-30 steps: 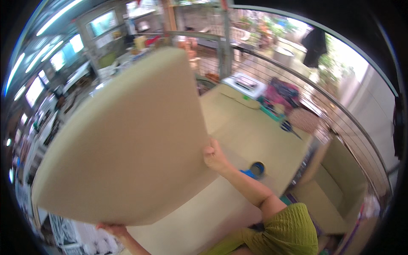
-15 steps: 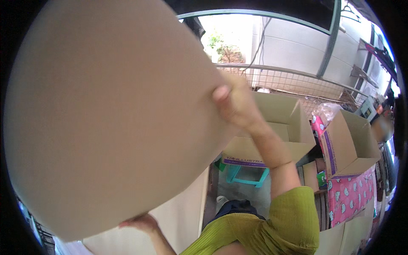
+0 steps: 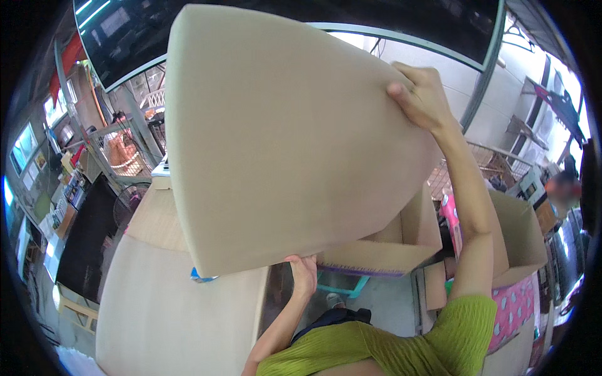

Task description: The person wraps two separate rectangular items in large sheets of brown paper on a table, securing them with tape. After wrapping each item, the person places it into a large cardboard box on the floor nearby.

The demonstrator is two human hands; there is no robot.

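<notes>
A large plain tan piece of cardboard [image 3: 282, 144] is held up in front of me, tilted, and it covers the middle of the view. Whether it is a box or a folded sheet I cannot tell. My right hand [image 3: 426, 97] grips its upper right edge, the thumb on the near face and the fingers behind. Down at the lower edge, my left hand [image 3: 303, 274] supports it, with part of the fingers hidden beneath. Just past my left hand stands an open cardboard box [image 3: 382, 260], partly covered by the held piece.
A pale-topped table [image 3: 175, 313] lies to the left, with a small blue item [image 3: 199, 276] on it. The open box sits above a turquoise stool [image 3: 357, 288]. At right, another open box [image 3: 517, 232] rests by pink patterned cloth [image 3: 514, 313]. A person [image 3: 564, 191] is at the far right.
The cardboard has moved to the right and farther from me, both hands going with it. More of the table and the left side of the room now shows.
</notes>
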